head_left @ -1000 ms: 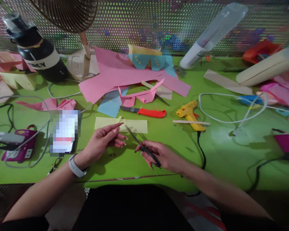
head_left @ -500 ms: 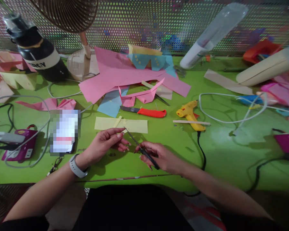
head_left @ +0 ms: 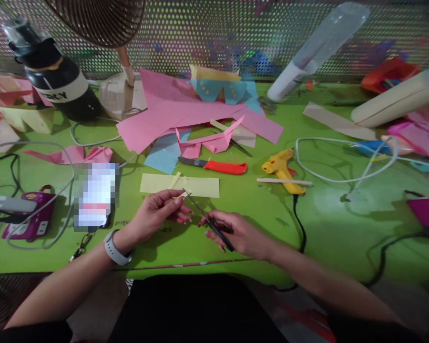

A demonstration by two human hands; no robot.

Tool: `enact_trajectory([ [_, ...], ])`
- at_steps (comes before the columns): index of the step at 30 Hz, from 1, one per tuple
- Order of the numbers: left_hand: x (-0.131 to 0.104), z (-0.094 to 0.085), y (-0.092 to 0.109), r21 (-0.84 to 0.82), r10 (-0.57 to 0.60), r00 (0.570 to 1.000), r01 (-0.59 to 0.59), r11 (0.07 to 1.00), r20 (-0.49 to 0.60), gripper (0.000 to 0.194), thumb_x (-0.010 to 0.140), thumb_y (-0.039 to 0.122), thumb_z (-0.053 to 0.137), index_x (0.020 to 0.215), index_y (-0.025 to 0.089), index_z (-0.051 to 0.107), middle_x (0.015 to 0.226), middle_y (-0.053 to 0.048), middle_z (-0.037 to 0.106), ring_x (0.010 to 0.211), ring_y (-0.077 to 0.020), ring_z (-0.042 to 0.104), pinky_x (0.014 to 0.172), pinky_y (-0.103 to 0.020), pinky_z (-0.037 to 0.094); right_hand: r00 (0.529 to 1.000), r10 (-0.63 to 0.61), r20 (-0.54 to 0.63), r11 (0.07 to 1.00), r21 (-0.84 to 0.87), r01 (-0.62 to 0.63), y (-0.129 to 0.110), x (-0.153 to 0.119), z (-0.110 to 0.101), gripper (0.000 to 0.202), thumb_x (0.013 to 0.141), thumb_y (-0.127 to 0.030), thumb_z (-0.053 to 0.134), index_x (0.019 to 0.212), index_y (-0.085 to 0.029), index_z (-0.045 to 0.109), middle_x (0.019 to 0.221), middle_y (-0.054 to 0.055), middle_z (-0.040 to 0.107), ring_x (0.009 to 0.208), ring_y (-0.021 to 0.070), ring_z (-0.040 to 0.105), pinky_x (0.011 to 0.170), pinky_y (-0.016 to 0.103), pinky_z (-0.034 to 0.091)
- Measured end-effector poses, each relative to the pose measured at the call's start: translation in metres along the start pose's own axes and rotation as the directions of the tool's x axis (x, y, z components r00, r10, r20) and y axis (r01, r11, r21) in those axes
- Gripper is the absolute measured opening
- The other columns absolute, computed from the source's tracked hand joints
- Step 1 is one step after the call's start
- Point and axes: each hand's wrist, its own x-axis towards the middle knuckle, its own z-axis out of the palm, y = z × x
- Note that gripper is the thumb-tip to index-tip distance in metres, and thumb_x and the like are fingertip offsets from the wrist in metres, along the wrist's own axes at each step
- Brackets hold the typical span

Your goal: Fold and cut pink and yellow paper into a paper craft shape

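Observation:
My right hand is wrapped round the black handle of a pair of scissors, whose thin blades point up and left. At the blade tips, my left hand pinches a small pale piece of paper, mostly hidden by the fingers. Just beyond both hands lies a pale yellow paper strip with small yellow scraps on it. Farther back is a red utility knife with its dark blade to the left. A folded pink paper shape stands behind the knife.
A yellow glue gun with a thin stick across it lies right of the knife. The phone, purple power block and black bottle are left. Pink sheets lie behind; cables loop at the right.
The scissors and my right hand have shifted very slightly left. A bit more of the pale piece shows at my left fingertips.

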Motion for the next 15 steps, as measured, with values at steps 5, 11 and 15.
enact_trajectory([
  [5,0.0005,-0.0010,-0.0015,0.014,0.007,1.000,-0.007,1.000,-0.010,0.043,0.084,0.037,0.073,0.116,0.012,0.061,0.084,-0.005,0.076,0.069,-0.0128,0.072,0.069,-0.026,0.058,1.000,-0.018,0.003,1.000,-0.014,0.018,0.0043,0.0007,-0.0012,0.040,0.082,-0.056,0.067,0.088,-0.018,0.054,0.070,-0.004,0.045,0.058,0.0080,0.041,0.053,0.023,0.036],
  [11,0.0008,-0.0022,-0.0024,0.009,0.017,1.000,-0.017,1.000,0.000,0.045,0.084,0.039,0.074,0.118,0.012,0.061,0.083,-0.005,0.076,0.069,-0.0130,0.072,0.069,-0.026,0.059,1.000,-0.010,-0.002,1.000,0.000,0.010,0.0038,0.0014,-0.0003,0.039,0.081,-0.053,0.070,0.089,-0.018,0.055,0.069,-0.005,0.045,0.057,0.0082,0.041,0.053,0.024,0.036],
  [15,0.0008,-0.0015,-0.0011,-0.023,0.017,1.000,-0.017,1.000,0.012,0.047,0.081,0.040,0.076,0.116,0.012,0.061,0.081,-0.003,0.076,0.068,-0.0116,0.072,0.067,-0.023,0.058,1.000,-0.024,-0.005,1.000,-0.009,0.024,0.0034,0.0009,-0.0003,0.038,0.082,-0.054,0.068,0.087,-0.018,0.054,0.069,-0.005,0.046,0.058,0.0083,0.041,0.054,0.024,0.036],
])
